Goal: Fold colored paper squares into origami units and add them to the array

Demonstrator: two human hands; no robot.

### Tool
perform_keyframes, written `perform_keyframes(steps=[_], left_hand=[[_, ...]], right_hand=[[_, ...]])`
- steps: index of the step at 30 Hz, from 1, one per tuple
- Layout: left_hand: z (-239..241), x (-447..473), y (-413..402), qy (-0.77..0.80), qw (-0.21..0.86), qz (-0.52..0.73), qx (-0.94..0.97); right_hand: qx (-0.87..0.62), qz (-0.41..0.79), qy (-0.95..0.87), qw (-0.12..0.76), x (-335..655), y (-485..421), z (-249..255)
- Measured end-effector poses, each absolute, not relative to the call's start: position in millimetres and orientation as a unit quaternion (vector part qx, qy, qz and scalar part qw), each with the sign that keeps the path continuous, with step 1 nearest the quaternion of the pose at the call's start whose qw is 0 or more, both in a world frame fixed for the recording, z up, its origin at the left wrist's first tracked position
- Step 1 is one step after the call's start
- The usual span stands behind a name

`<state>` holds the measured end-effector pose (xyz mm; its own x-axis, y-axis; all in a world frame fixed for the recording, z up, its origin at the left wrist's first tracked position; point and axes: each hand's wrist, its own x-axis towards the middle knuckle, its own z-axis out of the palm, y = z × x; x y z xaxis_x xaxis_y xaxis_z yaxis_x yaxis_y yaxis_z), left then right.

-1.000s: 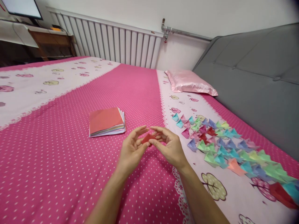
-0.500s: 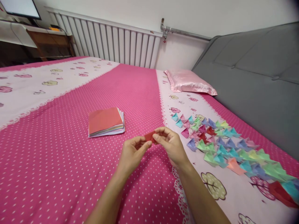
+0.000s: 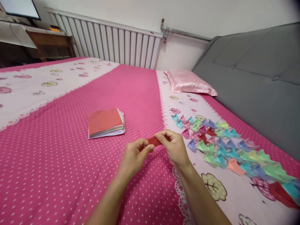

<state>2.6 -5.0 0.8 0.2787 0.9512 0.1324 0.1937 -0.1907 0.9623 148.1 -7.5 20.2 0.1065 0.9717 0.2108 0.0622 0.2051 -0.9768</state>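
Note:
A small folded piece of red paper [image 3: 154,141] is stretched between my two hands, above the pink dotted bedspread. My left hand [image 3: 136,153] pinches its left end between thumb and fingers. At its right end, my right hand [image 3: 173,145] grips it the same way, thumb on the near side. Fingers cover both ends of the paper. Left of my hands lies a stack of coloured square paper [image 3: 105,121], red sheet on top. To the right, several folded paper boats [image 3: 225,151] in many colours stand in rows on the bedspread's white band.
The bedspread [image 3: 77,168] spreads under everything. A pink pillow [image 3: 188,82] lies at the back right, by a grey padded headboard [image 3: 253,68]. Behind the bed are a white radiator [image 3: 107,39] and a pipe [image 3: 187,34]. A desk [image 3: 49,40] with a monitor [image 3: 21,7] stands at far left.
The fingers have shifted on the red paper, and more of its length now shows between them. Both hands have moved slightly right. The paper stack and boats have stayed put.

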Motion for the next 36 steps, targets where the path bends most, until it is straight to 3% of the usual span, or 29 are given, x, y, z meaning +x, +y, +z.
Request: perform_keyframes(steps=[9,17,36], left_hand=[[4,1,-9,0.406,0.436,0.425,0.682],[6,6,-7,0.429,0.541,0.44,0.574],[8,3,-1,0.419,0.563,0.48,0.527]], right_hand=[[-0.454,0.48,-0.48,0.577,147,-3,15],[-0.486,0.29,-0.609,0.555,147,-11,24],[-0.502,0.323,-0.62,0.51,149,-11,28]])
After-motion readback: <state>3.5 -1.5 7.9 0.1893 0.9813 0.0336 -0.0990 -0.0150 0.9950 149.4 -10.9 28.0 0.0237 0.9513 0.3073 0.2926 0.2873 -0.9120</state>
